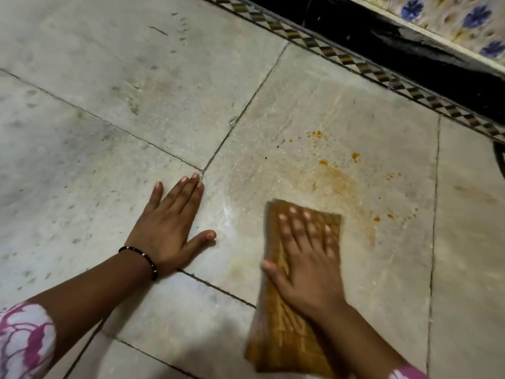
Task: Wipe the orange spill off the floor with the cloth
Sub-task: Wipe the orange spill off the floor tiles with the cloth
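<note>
A folded brownish-orange cloth [276,337] lies on the pale stone floor [136,77]. My right hand [303,255] presses flat on its far end, fingers straight and spread. Just beyond the cloth is the orange spill [338,181], a smear with scattered drops toward the right and far side. My left hand [169,228] rests flat on the floor to the left of the cloth, fingers straight, holding nothing. The hand and cloth look slightly blurred.
A patterned tile border [355,65] and a black skirting [410,50] run along the wall at the upper right, with blue-flowered tiles [475,20] above. Dark grout lines cross the floor. A dark curved object [500,157] shows at the right edge.
</note>
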`<state>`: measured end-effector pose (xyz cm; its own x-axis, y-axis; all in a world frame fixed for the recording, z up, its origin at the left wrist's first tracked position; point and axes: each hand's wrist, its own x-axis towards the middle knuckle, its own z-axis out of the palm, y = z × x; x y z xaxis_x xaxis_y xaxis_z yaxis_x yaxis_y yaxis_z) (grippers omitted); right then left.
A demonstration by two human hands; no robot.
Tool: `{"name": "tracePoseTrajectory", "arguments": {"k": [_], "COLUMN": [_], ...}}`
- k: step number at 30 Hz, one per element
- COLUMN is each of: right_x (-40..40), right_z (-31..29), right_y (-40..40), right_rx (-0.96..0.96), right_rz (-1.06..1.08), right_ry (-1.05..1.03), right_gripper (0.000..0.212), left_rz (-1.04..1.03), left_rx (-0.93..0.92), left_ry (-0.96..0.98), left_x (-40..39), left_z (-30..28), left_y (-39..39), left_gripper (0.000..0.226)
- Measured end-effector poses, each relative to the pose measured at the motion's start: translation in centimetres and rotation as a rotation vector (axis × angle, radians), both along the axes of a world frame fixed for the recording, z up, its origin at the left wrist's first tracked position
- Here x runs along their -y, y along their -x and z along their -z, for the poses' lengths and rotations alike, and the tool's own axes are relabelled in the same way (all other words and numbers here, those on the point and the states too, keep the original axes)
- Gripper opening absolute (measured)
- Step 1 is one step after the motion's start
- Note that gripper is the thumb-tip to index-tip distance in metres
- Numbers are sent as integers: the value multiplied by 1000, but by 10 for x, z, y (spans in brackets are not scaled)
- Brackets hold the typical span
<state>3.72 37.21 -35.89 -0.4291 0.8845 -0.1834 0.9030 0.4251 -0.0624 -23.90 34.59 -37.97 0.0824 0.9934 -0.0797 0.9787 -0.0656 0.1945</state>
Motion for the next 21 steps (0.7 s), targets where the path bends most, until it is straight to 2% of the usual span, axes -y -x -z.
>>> {"name": "tracePoseTrajectory", "arguments": {"k": [4,6,8,10,12,15,18,21], "right_x": [-64,-82,-73,-43,-1,43,28,-32], "right_z": [-3,-2,-2,-5,-5,-1,4,3], "right_y": [22,-6,-47,-86,-99,-70,-39,-56], "right_rx": [-13,4,15,31,45,67,5,6], "right_rz": [-118,-50,73,109,111,168,153,97], "right_ry": [3,6,-18,-21,7,-36,-28,-47], "right_gripper": [77,77,78,79,77,72,68,68], "left_rz": [23,28,-9,-15,91,272,344,336], "left_rx": [3,4,31,67,62,19,-5,9], "left_ry": [-4,11,32,43,9,-5,-18,-57], "left_x": [0,2,0,-13,-35,-64,-70,-67], "left_z": [0,-2,-9,-17,-23,-19,-3,2], "left_y": [2,1,-5,-22,-48,-89,-104,-99], "left_gripper": [87,90,99,109,114,112,107,105]}}
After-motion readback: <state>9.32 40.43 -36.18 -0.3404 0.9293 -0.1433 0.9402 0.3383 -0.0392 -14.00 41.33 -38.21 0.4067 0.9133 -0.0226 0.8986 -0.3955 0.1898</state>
